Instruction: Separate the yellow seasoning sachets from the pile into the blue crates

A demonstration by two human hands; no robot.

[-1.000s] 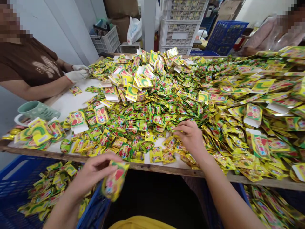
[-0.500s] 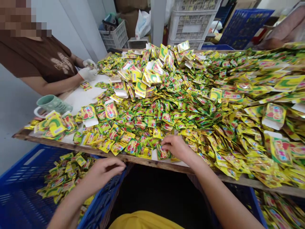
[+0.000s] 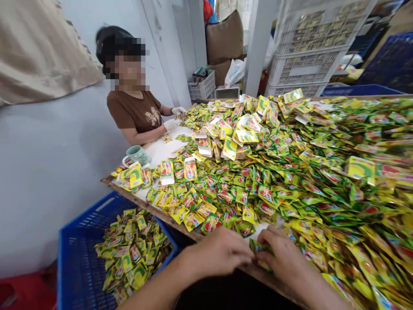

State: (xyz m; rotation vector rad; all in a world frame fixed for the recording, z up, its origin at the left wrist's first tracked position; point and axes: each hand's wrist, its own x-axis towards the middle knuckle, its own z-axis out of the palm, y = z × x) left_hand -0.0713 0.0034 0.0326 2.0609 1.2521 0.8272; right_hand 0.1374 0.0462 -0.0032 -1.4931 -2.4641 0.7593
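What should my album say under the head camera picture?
Left hand, right hand close together, at a table heaped with packets.

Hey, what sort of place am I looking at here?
Probably a small packing workshop, perhaps for snacks or sweets. The table is heaped with bright little packets, a blue crate by its edge holds similar ones, and white slatted crates are stacked behind.
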